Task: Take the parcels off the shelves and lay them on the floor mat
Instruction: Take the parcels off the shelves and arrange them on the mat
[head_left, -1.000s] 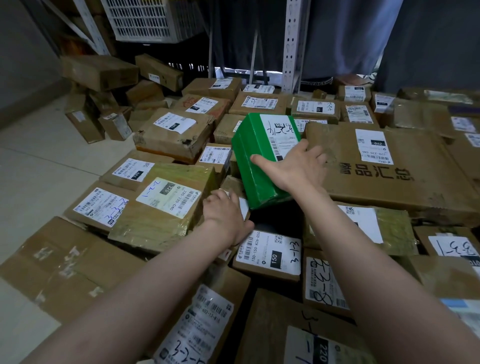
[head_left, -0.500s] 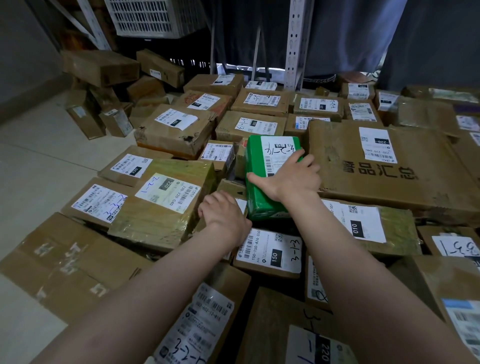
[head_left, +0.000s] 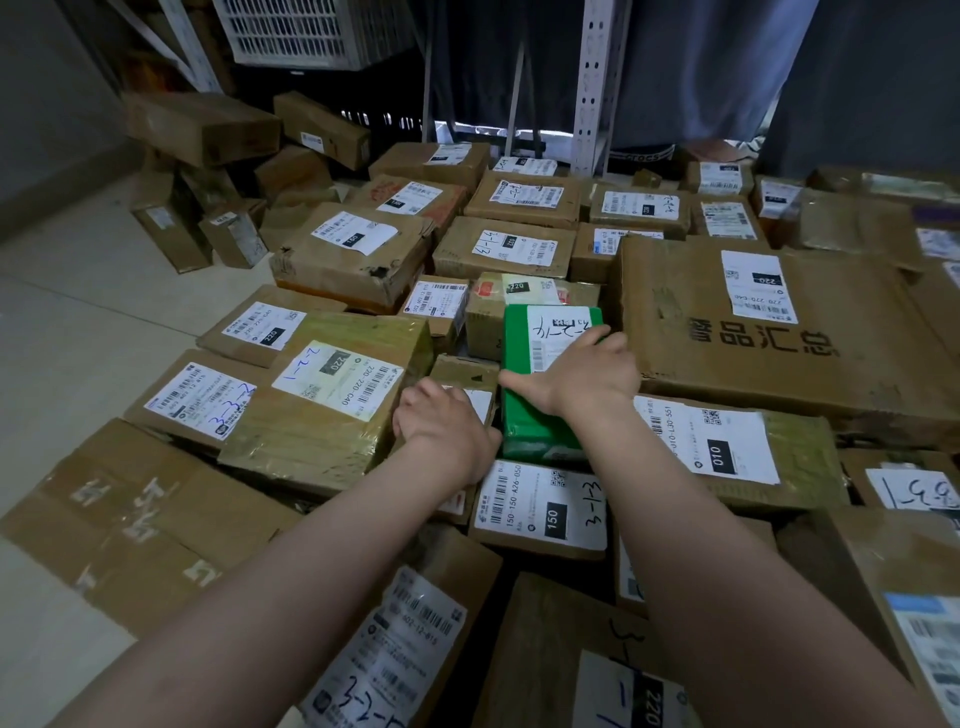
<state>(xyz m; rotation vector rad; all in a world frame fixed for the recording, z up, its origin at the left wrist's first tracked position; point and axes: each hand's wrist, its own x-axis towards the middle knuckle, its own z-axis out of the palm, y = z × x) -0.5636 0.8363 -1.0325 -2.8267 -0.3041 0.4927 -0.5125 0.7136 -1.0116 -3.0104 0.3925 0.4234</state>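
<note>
1. On my feed from the head camera, only the person's two arms show, each from near the elbow down to the grip.
2. The left forearm is bare along all its visible length, wrist included.
3. The right forearm is likewise bare down to the wrist.
4. The left grip is a bare hand; I see its back and a row of rounded knuckles.
5. The right grip is a bare hand too, broad across the back, with its fingers and thumb showing.
6. The wide lens makes both arms look thick near the lower edge and slim at the wrists.
</note>
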